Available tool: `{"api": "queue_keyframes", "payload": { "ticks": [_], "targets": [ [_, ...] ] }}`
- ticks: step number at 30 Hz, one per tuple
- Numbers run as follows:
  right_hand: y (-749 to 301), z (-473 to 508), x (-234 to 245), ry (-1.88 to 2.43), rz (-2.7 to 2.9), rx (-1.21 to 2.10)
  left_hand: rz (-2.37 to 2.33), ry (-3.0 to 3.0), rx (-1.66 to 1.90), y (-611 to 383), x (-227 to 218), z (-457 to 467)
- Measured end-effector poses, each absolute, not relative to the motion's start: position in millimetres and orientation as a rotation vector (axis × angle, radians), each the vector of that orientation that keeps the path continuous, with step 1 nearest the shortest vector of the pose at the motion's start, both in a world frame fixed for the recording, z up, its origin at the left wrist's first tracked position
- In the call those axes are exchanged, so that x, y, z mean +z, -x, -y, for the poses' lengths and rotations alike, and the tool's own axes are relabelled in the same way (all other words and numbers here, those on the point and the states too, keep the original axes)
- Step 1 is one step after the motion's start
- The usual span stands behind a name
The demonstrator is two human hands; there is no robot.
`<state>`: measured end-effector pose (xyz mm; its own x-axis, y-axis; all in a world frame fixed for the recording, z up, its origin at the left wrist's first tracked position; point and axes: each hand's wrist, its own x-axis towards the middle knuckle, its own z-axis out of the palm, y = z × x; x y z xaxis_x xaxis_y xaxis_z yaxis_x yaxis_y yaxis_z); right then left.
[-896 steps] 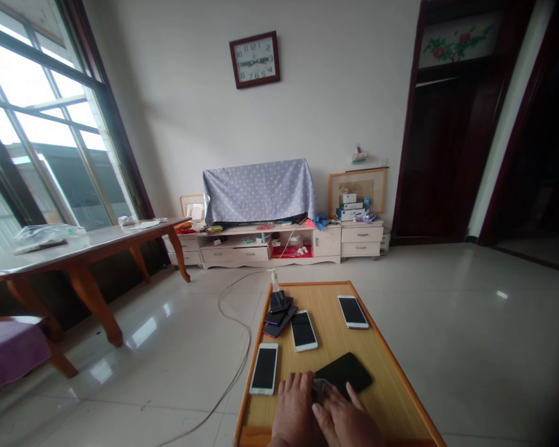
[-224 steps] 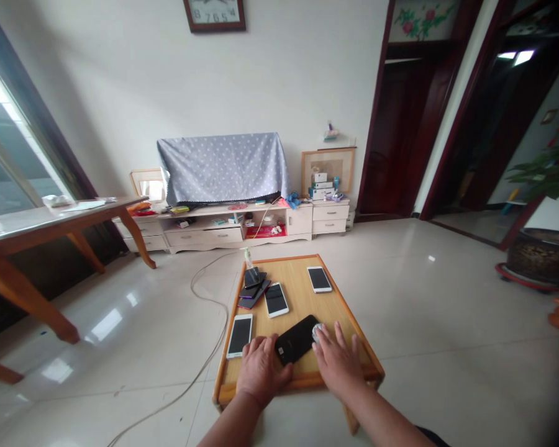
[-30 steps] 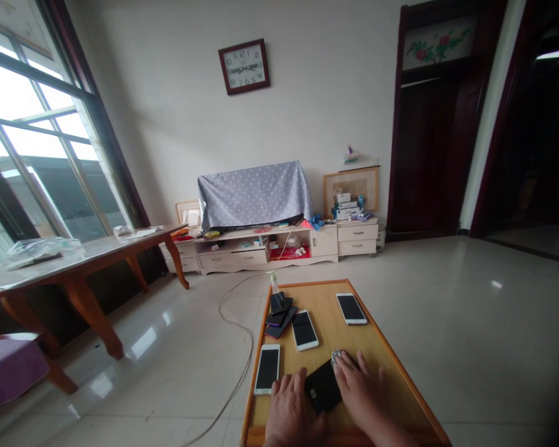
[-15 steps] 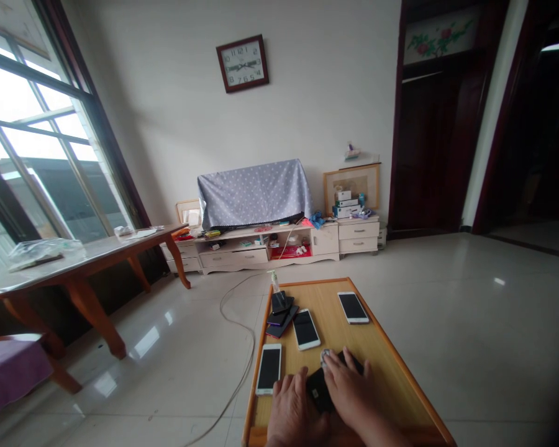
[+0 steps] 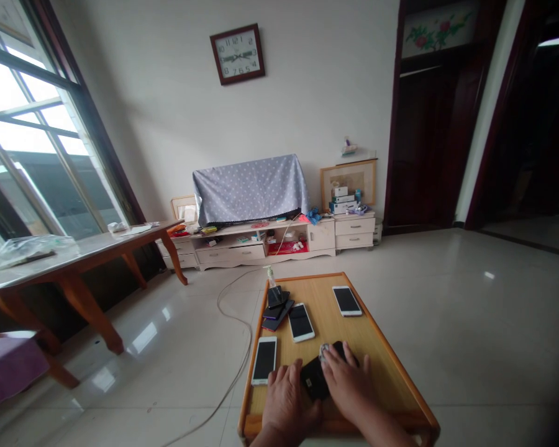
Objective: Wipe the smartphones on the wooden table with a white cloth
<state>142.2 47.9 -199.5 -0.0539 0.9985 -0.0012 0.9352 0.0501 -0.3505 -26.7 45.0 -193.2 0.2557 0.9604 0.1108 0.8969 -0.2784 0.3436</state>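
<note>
A black phone [image 5: 313, 380] lies slanted on a small wooden table [image 5: 377, 366], a pale label on its upper face. My left hand [image 5: 286, 392] grips its near left edge, thumb along the near side and fingers bent beside it. Across the far right part of the phone rests my right hand [image 5: 349, 380], its fingers pressing a small whitish wad, perhaps cloth [image 5: 325, 352], against the surface. That hand hides part of the phone. A white phone [image 5: 264, 360] lies just left of my left hand, another white phone [image 5: 301, 322] beyond it.
A third white phone [image 5: 347, 301] lies at the table's far right. Stacked dark phones [image 5: 277, 313] sit at the far left by a pump bottle [image 5: 271, 277]. A cable [image 5: 249, 335] runs along the floor at left. Beyond stands a low white cabinet [image 5: 230, 253].
The view has shifted slightly, so the room and table sit a little higher and further left. Both hands stay on the black phone, and the right fingers still press the wad.
</note>
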Motion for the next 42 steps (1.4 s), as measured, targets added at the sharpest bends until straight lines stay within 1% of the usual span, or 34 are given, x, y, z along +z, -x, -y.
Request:
{"api": "queue_keyframes", "payload": {
  "ticks": [2,4,7,9,11,13,17,19,21,25,27,29,32,34,36,40,42],
  "targets": [
    [-161.5,-56.7,-196.5,2.123,1.942,0.305,-1.74,-2.319,0.45,26.6,-193.3,-44.3],
    [-169.4,-59.0,-196.1,2.169,1.891,0.279,-1.737,-2.329,0.451,26.0,-193.6,-44.0],
    [-152.7,-47.2,-199.7,2.013,2.04,0.354,-1.739,-2.357,0.477,24.6,-194.3,-44.4],
    [-134.3,-37.1,-202.2,1.84,2.166,0.424,-1.746,-2.371,0.457,23.9,-194.9,-44.8],
    [-124.8,-34.0,-202.3,1.755,2.208,0.452,-1.751,-2.385,0.423,23.8,-195.3,-45.1],
    [-130.8,-40.9,-199.6,1.826,2.155,0.429,-1.744,-2.4,0.42,24.0,-195.4,-44.9],
    [-166.4,-66.4,-192.9,2.164,1.916,0.344,-1.737,-2.398,0.461,24.3,-194.2,-43.9],
    [-172.3,-70.4,-193.3,2.215,1.877,0.326,-1.746,-2.391,0.449,24.0,-193.1,-43.7],
    [-161.9,-64.1,-197.1,2.137,1.943,0.333,-1.749,-2.383,0.43,23.5,-192.4,-44.1],
    [-123.4,-38.7,-206.6,1.826,2.152,0.431,-1.735,-2.362,0.398,23.0,-192.5,-45.1],
    [-120.0,-33.5,-206.5,1.778,2.181,0.457,-1.735,-2.356,0.403,22.7,-192.3,-44.6],
    [-133.6,-37.4,-201.9,1.872,2.134,0.43,-1.74,-2.363,0.421,21.9,-191.0,-43.3],
    [-166.6,-50.5,-192.2,2.139,1.961,0.343,-1.762,-2.369,0.407,20.7,-187.7,-41.2],
    [-178.1,-52.7,-188.5,2.222,1.9,0.311,-1.768,-2.368,0.398,20.6,-186.6,-40.7],
    [-172.8,-44.0,-189.4,2.175,1.945,0.327,-1.756,-2.379,0.424,21.2,-187.3,-41.1],
    [-137.7,-8.2,-199.2,1.844,2.124,0.419,-1.752,-2.4,0.423,22.7,-191.7,-42.5],
    [-131.9,2.1,-201.5,1.762,2.151,0.44,-1.753,-2.401,0.404,22.8,-192.8,-42.4]
  ]
}}
